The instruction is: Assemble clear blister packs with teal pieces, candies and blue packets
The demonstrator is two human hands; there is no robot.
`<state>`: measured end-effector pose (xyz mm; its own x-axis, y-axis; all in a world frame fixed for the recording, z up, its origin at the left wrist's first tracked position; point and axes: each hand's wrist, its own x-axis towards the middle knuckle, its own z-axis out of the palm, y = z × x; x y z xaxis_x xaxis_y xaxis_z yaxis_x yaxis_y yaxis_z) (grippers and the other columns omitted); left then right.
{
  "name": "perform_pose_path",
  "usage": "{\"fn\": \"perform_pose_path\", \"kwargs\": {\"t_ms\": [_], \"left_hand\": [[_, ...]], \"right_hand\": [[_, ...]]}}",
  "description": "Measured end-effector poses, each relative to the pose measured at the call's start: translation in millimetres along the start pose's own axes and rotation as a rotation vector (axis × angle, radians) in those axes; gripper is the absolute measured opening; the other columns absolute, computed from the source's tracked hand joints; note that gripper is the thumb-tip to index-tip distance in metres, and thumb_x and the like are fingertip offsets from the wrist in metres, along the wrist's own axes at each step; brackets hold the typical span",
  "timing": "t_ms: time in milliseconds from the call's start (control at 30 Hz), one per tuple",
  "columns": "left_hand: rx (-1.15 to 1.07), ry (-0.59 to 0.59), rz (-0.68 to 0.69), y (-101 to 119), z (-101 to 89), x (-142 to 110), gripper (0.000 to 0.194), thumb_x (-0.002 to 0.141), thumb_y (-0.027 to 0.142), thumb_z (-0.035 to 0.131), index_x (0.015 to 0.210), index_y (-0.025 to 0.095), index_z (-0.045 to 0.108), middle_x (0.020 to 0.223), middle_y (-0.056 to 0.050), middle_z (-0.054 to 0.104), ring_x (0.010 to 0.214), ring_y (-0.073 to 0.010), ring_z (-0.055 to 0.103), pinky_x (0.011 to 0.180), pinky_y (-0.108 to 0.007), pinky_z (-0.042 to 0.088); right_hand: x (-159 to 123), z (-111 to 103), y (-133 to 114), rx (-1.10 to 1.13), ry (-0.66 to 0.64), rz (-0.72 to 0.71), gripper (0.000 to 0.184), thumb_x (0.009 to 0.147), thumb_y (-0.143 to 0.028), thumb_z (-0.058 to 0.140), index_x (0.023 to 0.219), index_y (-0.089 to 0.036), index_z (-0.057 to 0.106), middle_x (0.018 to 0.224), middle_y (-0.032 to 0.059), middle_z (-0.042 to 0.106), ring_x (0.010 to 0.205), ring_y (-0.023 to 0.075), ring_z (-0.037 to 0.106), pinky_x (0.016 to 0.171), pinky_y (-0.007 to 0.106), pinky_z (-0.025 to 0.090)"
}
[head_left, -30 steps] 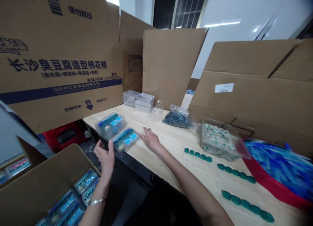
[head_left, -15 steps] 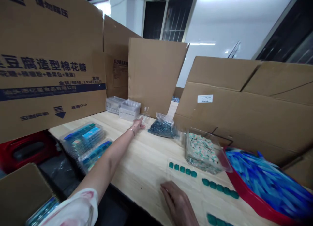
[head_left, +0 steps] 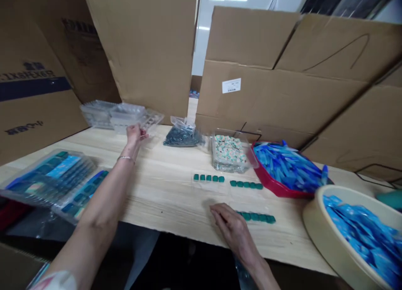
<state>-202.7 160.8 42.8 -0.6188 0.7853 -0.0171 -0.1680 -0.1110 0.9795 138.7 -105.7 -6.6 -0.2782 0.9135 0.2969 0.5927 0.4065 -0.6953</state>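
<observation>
Left grip (head_left: 135, 133), our eleven o'clock: pinches one clear tray (head_left: 152, 119). Right grip (head_left: 231, 228): curled, whether holding anything we cannot tell; green row (head_left: 258, 217) beside, three o'clock.

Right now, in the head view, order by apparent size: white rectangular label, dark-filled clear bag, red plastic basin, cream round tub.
Cream round tub, partly cut off
Red plastic basin
Dark-filled clear bag
White rectangular label
</observation>
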Motion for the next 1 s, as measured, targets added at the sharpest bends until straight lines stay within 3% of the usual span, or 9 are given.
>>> {"fn": "perform_pose_path", "kwargs": {"t_ms": [100, 200, 333, 433, 567, 633, 733, 900, 1000], "left_hand": [[-0.06, -0.167, 0.066, 17, -27.7, -40, 0.013, 0.088, 0.026, 0.046, 0.094, 0.015, 0.049, 0.066, 0.003, 0.054, 0.054, -0.0085, 0.057, 0.055, -0.027, 0.055], [-0.024, -0.396, 0.027, 16, -43.6, -100, 0.025, 0.083, 0.032, 0.054, 0.103, 0.017, 0.05, 0.08, -0.001, 0.061, 0.055, -0.0112, 0.062, 0.051, -0.029, 0.055], [0.059, -0.696, -0.137, -7, -37.9, -175, 0.045, 0.078, 0.035, 0.061, 0.118, 0.018, 0.047, 0.081, -0.003, 0.062, 0.057, -0.0151, 0.064, 0.052, -0.032, 0.056], [0.07, -0.913, -0.237, -25, -25.1, -210, 0.051, 0.078, 0.037, 0.062, 0.123, 0.019, 0.046, 0.081, -0.004, 0.062, 0.058, -0.0171, 0.065, 0.051, -0.032, 0.055], [-0.054, -1.082, -0.282, -36, -6.1, -230, 0.045, 0.078, 0.035, 0.063, 0.118, 0.019, 0.048, 0.089, -0.006, 0.064, 0.075, -0.0203, 0.067, 0.069, -0.037, 0.056], [-0.164, -1.159, -0.337, -36, 5.1, -234, 0.04, 0.08, 0.034, 0.061, 0.115, 0.02, 0.048, 0.105, -0.009, 0.063, 0.089, -0.0238, 0.066, 0.077, -0.043, 0.054], [-0.22, -1.257, -0.413, -34, 25.5, -233, 0.039, 0.079, 0.03, 0.063, 0.112, 0.021, 0.046, 0.118, -0.012, 0.059, 0.092, -0.0267, 0.066, 0.078, -0.048, 0.054], [-0.182, -1.252, -0.412, -42, 58.7, -228, 0.038, 0.073, 0.027, 0.069, 0.104, 0.018, 0.049, 0.113, -0.012, 0.063, 0.087, -0.0236, 0.067, 0.073, -0.04, 0.056], [-0.202, -1.238, -0.4, -52, 66.4, -228, 0.038, 0.074, 0.028, 0.069, 0.104, 0.018, 0.049, 0.115, -0.013, 0.061, 0.087, -0.022, 0.067, 0.074, -0.04, 0.056]], "right_hand": [[-2, -5, 0, 0.044, 0.06, 0.019, 0.025, 0.092, -0.029, 0.044, 0.104, -0.023, 0.064, 0.098, 0.0086, 0.064, 0.086, 0.0197, 0.063, 0.075, 0.032, 0.054], [2, -9, -3, 0.089, 0.176, 0.08, 0.025, 0.09, -0.033, 0.048, 0.108, -0.024, 0.062, 0.105, 0.0092, 0.062, 0.08, 0.0186, 0.063, 0.068, 0.031, 0.055], [19, -12, 0, 0.185, 0.395, 0.182, 0.052, 0.084, -0.041, 0.054, 0.132, -0.024, 0.043, 0.127, 0.0128, 0.051, 0.085, 0.0184, 0.061, 0.062, 0.031, 0.056], [25, -14, 8, 0.286, 0.433, 0.246, 0.064, 0.083, -0.046, 0.054, 0.139, -0.022, 0.034, 0.122, 0.0137, 0.054, 0.079, 0.0168, 0.061, 0.057, 0.029, 0.054], [15, -20, 15, 0.408, 0.465, 0.308, 0.059, 0.082, -0.045, 0.055, 0.134, -0.02, 0.041, 0.096, 0.007, 0.061, 0.058, 0.0111, 0.055, 0.051, 0.026, 0.051], [8, -23, 16, 0.452, 0.496, 0.327, 0.06, 0.081, -0.044, 0.056, 0.133, -0.02, 0.041, 0.091, 0.0052, 0.06, 0.056, 0.0111, 0.055, 0.05, 0.026, 0.05], [1, -29, 18, 0.483, 0.513, 0.34, 0.06, 0.081, -0.044, 0.056, 0.134, -0.019, 0.04, 0.089, 0.0042, 0.058, 0.057, 0.0116, 0.057, 0.051, 0.026, 0.051], [-3, -45, 30, 0.396, 0.554, 0.354, 0.061, 0.08, -0.047, 0.055, 0.133, -0.021, 0.04, 0.109, 0.0094, 0.057, 0.068, 0.0143, 0.061, 0.05, 0.026, 0.053], [-1, -58, 39, 0.311, 0.621, 0.382, 0.061, 0.079, -0.048, 0.054, 0.132, -0.02, 0.043, 0.114, 0.0115, 0.056, 0.073, 0.0152, 0.061, 0.054, 0.028, 0.054]]}}
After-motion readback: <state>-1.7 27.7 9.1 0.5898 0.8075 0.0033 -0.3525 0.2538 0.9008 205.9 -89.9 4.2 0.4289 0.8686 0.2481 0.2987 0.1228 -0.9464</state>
